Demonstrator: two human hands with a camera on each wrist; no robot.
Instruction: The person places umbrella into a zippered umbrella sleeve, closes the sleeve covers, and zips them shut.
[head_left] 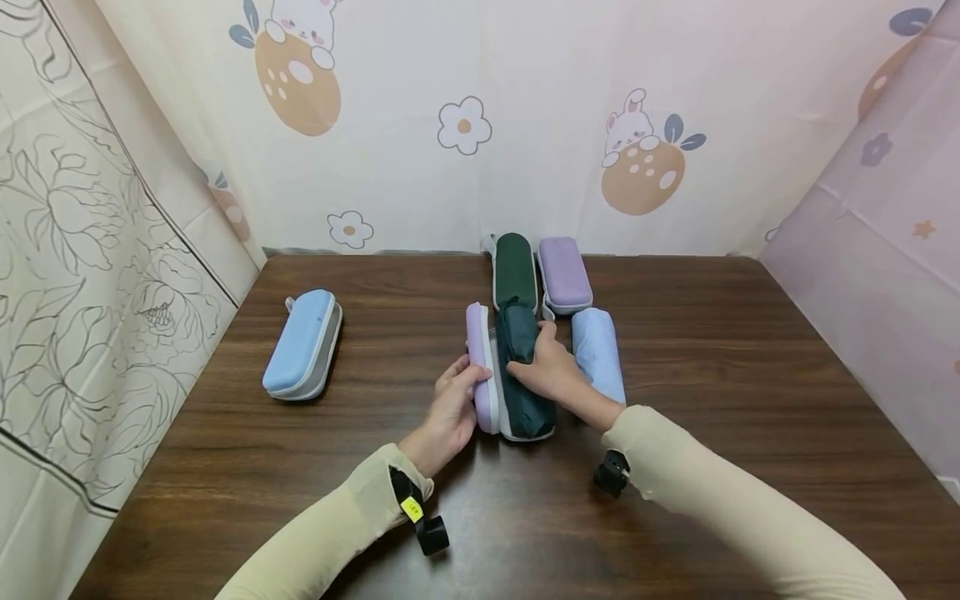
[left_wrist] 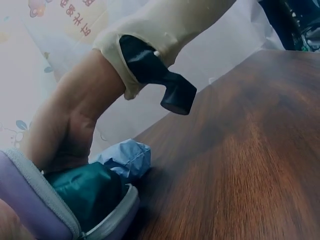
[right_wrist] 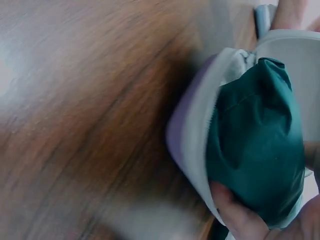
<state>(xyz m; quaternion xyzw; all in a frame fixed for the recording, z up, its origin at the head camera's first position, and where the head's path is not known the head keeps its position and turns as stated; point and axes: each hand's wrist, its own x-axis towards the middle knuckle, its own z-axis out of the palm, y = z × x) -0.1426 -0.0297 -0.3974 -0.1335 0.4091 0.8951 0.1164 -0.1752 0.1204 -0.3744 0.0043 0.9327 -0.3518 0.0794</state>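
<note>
Reaching in over the near side of the worktop (head_left: 375,467), in cream sleeves (head_left: 735,500) with small black devices (head_left: 433,535) worn at the wrists. Holding up the lid (head_left: 484,408) of an open lilac case (right_wrist: 187,127) with the left hand (head_left: 448,408), thumb over the pale zip edge, fingers against the outer side. Grasping a dark green bundle (head_left: 522,396) of smooth, creased fabric with the right hand (head_left: 553,367), thumb across the top, fingers along the right side. In both wrist views, with the bundle lying in the case's base (left_wrist: 114,212), next to the raised lid.

Just right of the case, lying lengthwise on the worktop and partly hidden by the right hand and wrist: a pale blue bundle (head_left: 597,350), rumpled in surface. Well apart to the left: a light blue case (head_left: 300,337), set slightly aslant, with a whitish edge toward the right and a small loop at the far end.

Farther back, in line with the dark green bundle: a dark green case (head_left: 513,267) with a pale edge. Impossible to tell whether touching the bundle or only overlapped by it in view. Just right of that, a second lilac case (head_left: 566,273). Beyond the far edge, a pale curtain (head_left: 555,67) printed with rabbits, orange fruit and flowers.
</note>
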